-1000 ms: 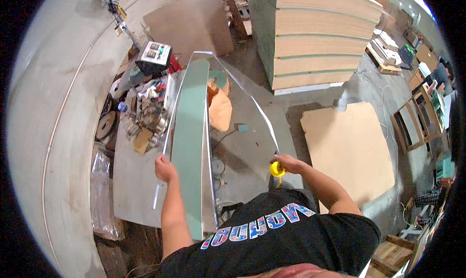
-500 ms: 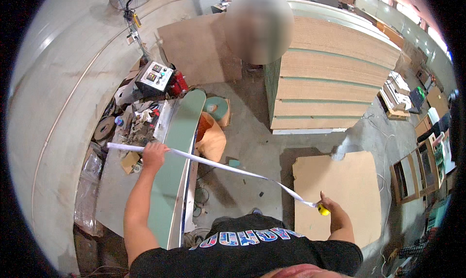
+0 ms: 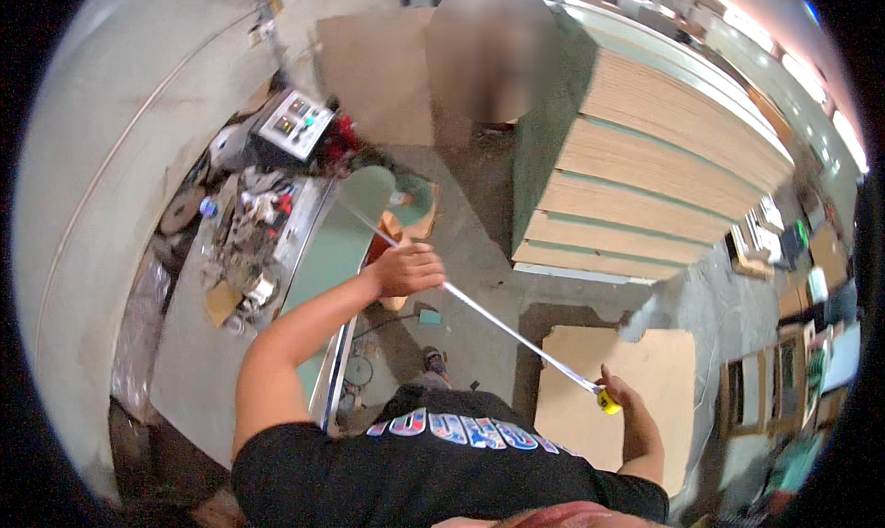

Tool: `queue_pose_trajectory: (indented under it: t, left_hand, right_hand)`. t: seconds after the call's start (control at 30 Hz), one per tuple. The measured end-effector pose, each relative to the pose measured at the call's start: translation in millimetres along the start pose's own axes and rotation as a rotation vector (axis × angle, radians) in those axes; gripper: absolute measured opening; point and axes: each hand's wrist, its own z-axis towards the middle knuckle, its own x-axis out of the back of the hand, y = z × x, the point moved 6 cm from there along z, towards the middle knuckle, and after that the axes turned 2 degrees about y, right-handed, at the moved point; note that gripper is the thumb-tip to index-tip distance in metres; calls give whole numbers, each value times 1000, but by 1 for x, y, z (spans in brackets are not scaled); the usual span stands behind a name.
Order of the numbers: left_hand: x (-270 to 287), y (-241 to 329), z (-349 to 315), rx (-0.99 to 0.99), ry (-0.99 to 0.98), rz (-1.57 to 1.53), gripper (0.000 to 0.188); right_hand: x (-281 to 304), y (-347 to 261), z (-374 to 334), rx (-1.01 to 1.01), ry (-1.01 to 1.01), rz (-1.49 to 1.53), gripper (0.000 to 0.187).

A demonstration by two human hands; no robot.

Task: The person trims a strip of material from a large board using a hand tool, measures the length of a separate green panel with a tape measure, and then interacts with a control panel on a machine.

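Note:
A pulled-out tape measure (image 3: 608,403) with a yellow case sits in my right hand (image 3: 630,401), whose fingers close around it, thumb up. From the case the pale tape blade (image 3: 516,338) slants up and left across the gap to my left hand (image 3: 408,270). My left hand is closed around the blade, and a free length runs past it over the long green rounded panel (image 3: 324,251). Below my right hand lies a tan board (image 3: 576,353) on the floor.
Stacked thick boards (image 3: 664,168) rise ahead on the right. A person (image 3: 489,58) stands at the far side, blurred. To the left are a control box (image 3: 297,124) and a cluttered bench (image 3: 198,344). An orange bag (image 3: 392,301) and a wooden frame (image 3: 770,385) flank the floor area.
My left hand has moved right and away from me, off the green panel's near part, still gripping the blade. The blade now slants more steeply. My view has turned slightly.

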Motion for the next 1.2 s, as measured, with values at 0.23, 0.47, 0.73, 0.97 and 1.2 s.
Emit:
queue_pose_trajectory:
  t: [0.23, 0.47, 0.73, 0.97, 1.2]
  left_hand:
    - [-115, 37, 44, -91, 180, -313, 22]
    - [-172, -4, -25, 537, 84, -308, 51]
    - [-217, -127, -170, 1814, 40, -603, 64]
    - [-79, -199, -204, 2039, 372, -320, 54]
    - [67, -238, -308, 2373, -7, 621, 52]
  right_hand:
    - [-56, -219, 53, 344, -173, 203, 112]
    - [-123, -416, 113, 427, -337, 359, 104]
    - [-271, -666, 135, 480, -777, 472, 85]
    - [-321, -807, 88, 785, -933, 63, 72]
    - [-337, -834, 149, 900, -1097, -587, 47]
